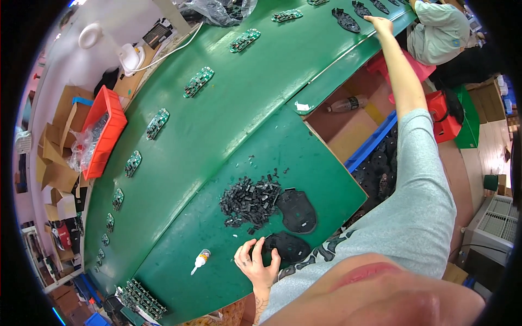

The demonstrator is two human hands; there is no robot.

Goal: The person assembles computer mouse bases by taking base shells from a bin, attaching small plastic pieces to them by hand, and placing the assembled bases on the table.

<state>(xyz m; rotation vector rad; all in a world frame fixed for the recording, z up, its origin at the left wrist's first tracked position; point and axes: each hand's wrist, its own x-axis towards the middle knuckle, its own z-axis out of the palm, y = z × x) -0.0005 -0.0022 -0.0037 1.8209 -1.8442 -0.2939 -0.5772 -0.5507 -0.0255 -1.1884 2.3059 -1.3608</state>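
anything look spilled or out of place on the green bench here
Mostly tidy. A small glue bottle lies on its side, apart from the left hand, and a few loose bits have strayed from the heap of small black parts. No spill or damage shows.

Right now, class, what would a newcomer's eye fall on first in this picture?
The long green conveyor belt curves across the picture with a row of green circuit boards along it. Nearer the person, a pile of small black parts lies by the left hand, which rests on a black shell. The right hand stretches far out to the belt.
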